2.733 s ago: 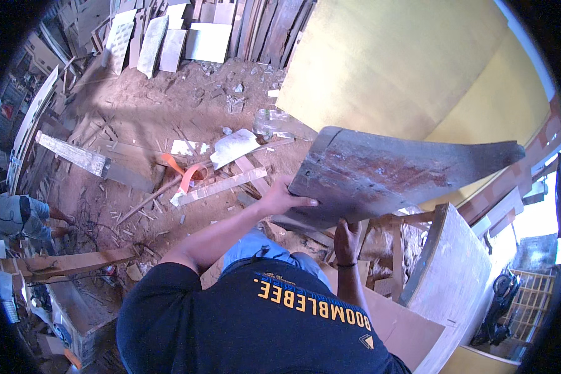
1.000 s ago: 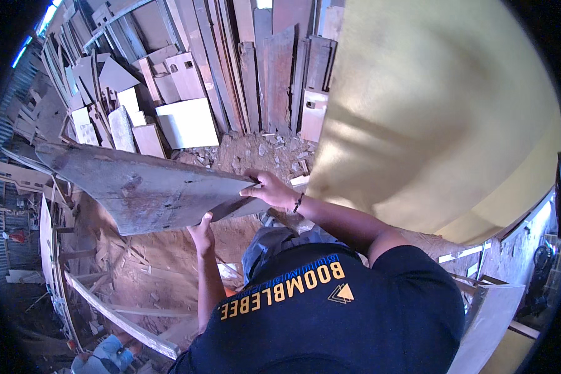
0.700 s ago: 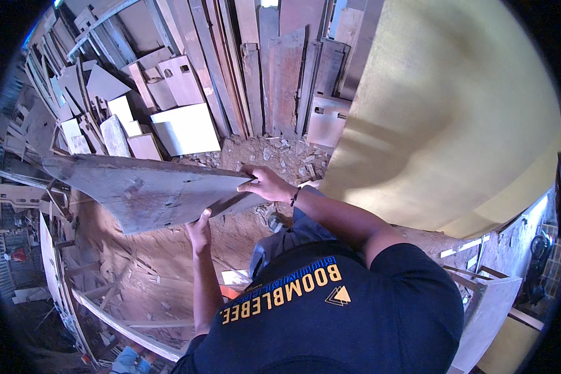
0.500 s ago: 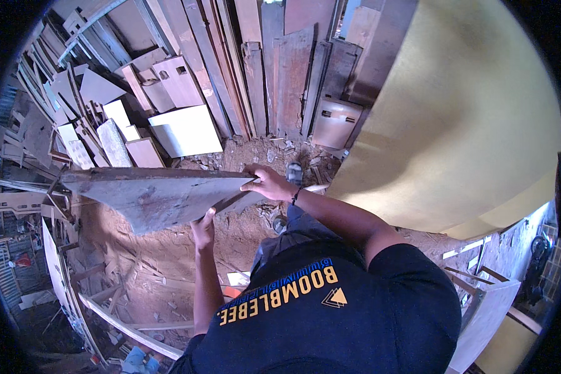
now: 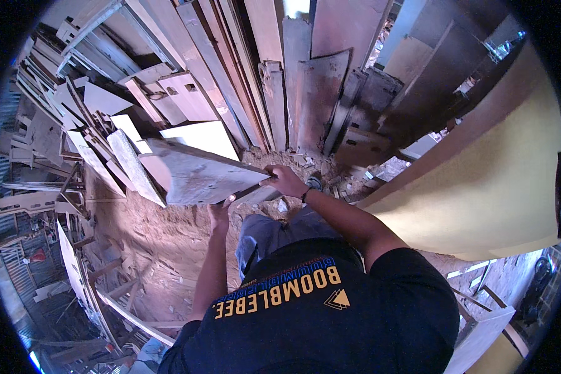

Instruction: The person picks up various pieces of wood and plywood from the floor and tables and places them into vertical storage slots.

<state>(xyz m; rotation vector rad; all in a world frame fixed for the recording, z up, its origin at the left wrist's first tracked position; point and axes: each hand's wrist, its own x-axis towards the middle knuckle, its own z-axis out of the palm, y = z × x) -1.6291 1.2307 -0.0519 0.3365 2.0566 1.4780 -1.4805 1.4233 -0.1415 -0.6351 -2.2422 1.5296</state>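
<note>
A wide, weathered wooden board (image 5: 206, 176) with a grey-white, stained face is held out in front of me, its far end reaching to the left. My left hand (image 5: 220, 214) grips the lower edge, thumb up against the face. At the board's near right end, my right hand (image 5: 287, 181) is closed over the edge, a dark band round that wrist. The fingers behind the board are partly hidden. Just beyond the far end, a bright white panel (image 5: 206, 136) leans among other boards, partly covered by the one I hold.
Tall planks (image 5: 321, 93) lean upright ahead. Scrap boards (image 5: 121, 156) crowd the left side. A large yellowish sheet (image 5: 480, 187) stands on my right. Debris lies over the dirt floor (image 5: 149, 249). Curved white-edged strips (image 5: 134, 321) lie at lower left.
The board's far end has swung forward and right, closer to the leaning panels. Both hands keep their grip. My view has shifted, showing more of the area behind the yellowish sheet.
</note>
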